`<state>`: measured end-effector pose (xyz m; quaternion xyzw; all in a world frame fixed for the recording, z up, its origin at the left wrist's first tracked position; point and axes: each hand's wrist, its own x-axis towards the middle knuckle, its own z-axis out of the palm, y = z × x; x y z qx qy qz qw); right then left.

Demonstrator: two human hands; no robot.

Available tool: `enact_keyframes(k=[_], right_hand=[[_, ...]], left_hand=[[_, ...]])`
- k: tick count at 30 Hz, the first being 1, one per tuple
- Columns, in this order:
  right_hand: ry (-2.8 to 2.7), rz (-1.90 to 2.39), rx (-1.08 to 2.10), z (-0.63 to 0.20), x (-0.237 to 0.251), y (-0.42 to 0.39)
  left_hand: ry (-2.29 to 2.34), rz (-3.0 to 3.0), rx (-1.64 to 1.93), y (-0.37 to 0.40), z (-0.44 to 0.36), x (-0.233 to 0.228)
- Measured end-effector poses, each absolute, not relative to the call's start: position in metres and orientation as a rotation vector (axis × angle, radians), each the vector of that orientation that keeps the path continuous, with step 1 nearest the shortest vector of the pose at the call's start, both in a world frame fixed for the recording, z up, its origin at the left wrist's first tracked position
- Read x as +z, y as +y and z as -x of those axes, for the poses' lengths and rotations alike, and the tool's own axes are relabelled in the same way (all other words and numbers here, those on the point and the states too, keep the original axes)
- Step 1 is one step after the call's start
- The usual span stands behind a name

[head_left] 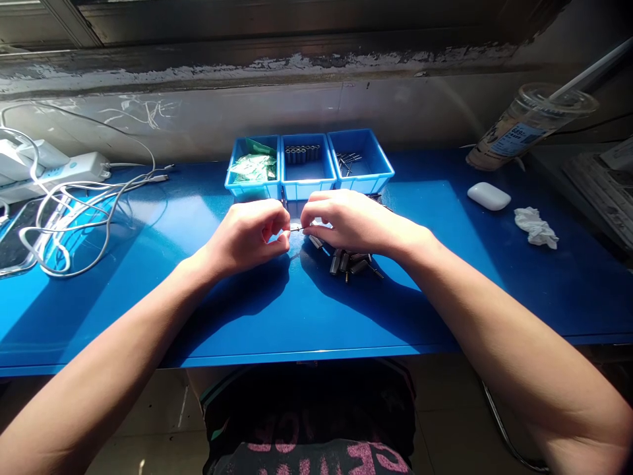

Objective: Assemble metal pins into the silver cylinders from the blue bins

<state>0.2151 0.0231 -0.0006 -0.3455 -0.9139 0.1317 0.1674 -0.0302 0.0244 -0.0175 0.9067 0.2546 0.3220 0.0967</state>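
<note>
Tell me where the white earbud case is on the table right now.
In the head view, the white earbud case lies on the blue table at the right, between the tipped plastic cup and the crumpled tissue.

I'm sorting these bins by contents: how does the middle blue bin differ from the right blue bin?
The middle blue bin holds short dark cylinders lined in a row along its back wall; the right blue bin holds thin pins scattered loosely near its back left corner. The cylinders look thicker than the pins. Both bins are the same blue, open-topped, and mostly bare.
</note>
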Motion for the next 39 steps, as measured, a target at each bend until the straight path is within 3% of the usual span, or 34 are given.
enact_keyframes(k=[39], right_hand=[[-2.608, 0.978, 0.362, -0.2153, 0.0006, 0.0227]], left_hand=[[0.830, -2.649, 0.895, 0.0230, 0.0294, -0.0157]])
